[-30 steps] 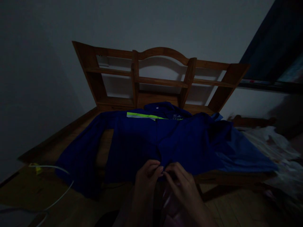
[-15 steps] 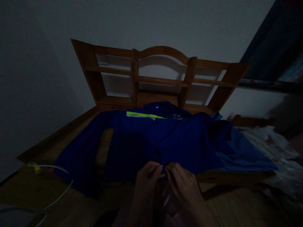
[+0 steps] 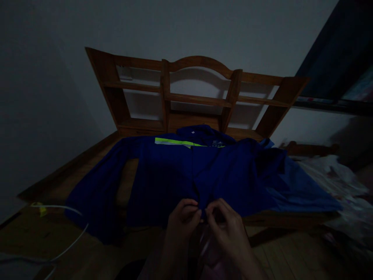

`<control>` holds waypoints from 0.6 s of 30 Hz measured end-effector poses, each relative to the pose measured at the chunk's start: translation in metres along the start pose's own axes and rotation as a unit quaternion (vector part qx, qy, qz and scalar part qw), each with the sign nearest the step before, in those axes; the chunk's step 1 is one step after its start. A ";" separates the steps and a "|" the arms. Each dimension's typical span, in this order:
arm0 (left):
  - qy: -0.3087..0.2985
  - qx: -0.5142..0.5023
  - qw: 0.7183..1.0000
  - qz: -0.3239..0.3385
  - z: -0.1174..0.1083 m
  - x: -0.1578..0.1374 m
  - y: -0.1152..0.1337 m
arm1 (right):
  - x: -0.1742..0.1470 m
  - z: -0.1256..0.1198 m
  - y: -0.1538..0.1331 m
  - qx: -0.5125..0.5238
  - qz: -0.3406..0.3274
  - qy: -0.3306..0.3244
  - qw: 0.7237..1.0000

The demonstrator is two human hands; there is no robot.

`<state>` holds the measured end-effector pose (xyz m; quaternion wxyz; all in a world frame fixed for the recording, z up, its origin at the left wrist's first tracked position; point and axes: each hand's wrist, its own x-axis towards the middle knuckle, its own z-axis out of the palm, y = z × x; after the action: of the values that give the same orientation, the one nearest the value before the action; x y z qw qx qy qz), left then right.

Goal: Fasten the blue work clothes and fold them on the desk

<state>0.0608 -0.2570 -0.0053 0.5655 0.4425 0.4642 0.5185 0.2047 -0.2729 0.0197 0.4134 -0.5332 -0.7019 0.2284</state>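
A dark blue jacket (image 3: 163, 175) with a yellow-green and silver stripe lies spread over the desk, its left-hand sleeve hanging over the front edge. At the middle of its lower hem, my left hand (image 3: 184, 217) pinches the cloth between thumb and forefinger. Close beside it, my right hand (image 3: 223, 219) pinches the other side of the front opening at the hem. The fingertips of both hands are a small gap apart. Dim light hides any fastener between them.
Behind the jacket stands a wooden shelf unit (image 3: 198, 100) against the wall. Lighter blue cloth (image 3: 305, 188) lies at the right, beside white plastic bags (image 3: 340, 175). A white cable (image 3: 71, 245) loops at the lower left near a yellow tag (image 3: 42, 210).
My right hand has shifted slightly and its thumb and forefinger now form a rounder pinch. My left hand has barely moved. The jacket lies much as before.
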 end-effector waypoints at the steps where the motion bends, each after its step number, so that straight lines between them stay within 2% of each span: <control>1: -0.001 0.013 1.000 0.008 0.000 -0.001 0.000 | 0.001 -0.001 0.000 0.023 0.024 0.000 0.999; 7: 0.001 0.067 0.997 0.026 0.003 -0.005 -0.001 | 0.001 0.003 0.004 0.166 0.141 -0.046 0.975; 8: 0.005 0.086 0.996 0.030 0.002 -0.006 -0.002 | 0.001 0.001 0.006 0.168 0.144 -0.046 0.974; 10: 0.031 0.153 0.986 0.055 -0.007 -0.008 0.001 | 0.003 -0.012 0.014 0.128 0.128 0.002 0.984; 12: 0.090 0.244 0.960 0.105 -0.027 -0.011 0.006 | 0.005 -0.039 0.032 0.023 0.102 0.110 0.988; 14: 0.184 0.329 0.912 0.160 -0.060 -0.014 0.011 | 0.008 -0.075 0.059 -0.123 0.097 0.219 0.963; 16: 0.292 0.381 0.857 0.186 -0.099 -0.016 0.014 | 0.007 -0.112 0.092 -0.241 0.102 0.263 0.929; 18: 0.363 0.395 0.830 0.153 -0.137 -0.018 0.012 | 0.005 -0.139 0.122 -0.285 0.127 0.241 0.919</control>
<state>-0.0768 -0.2711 -0.0166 0.0471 0.4731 0.7277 0.4944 0.3873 -0.2446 0.0058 0.3681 -0.7523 -0.5425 -0.0658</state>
